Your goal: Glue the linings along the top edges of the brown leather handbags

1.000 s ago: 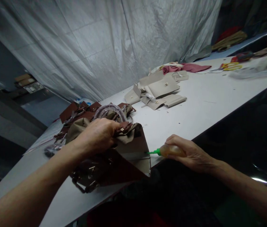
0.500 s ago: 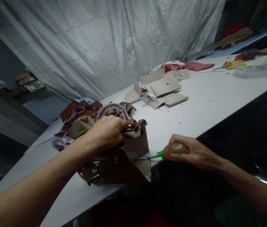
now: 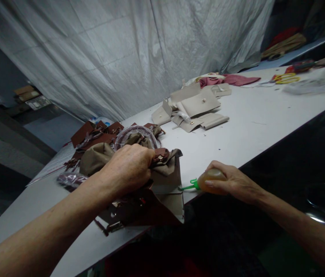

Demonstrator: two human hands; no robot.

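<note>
My left hand (image 3: 128,167) is closed on the bunched khaki lining and top of a brown leather bag (image 3: 151,206) that lies at the near edge of the white table (image 3: 237,130). Metal fittings show along the bag's lower side. My right hand (image 3: 228,182) grips a small amber squeeze bottle (image 3: 210,181). Its green nozzle (image 3: 187,187) points left and touches the bag's pale inner panel (image 3: 168,181).
Behind the bag lie more brown bag parts (image 3: 93,132) and clear plastic wrap (image 3: 135,134). Beige bag pieces (image 3: 194,107) lie mid-table, red cloth (image 3: 228,80) and yellow-handled scissors (image 3: 286,78) farther right. A grey tarpaulin (image 3: 139,50) hangs behind.
The bag has been pulled slightly up and turned under my left hand. My right hand and the bottle have risen a little, the nozzle staying at the bag's side panel.
</note>
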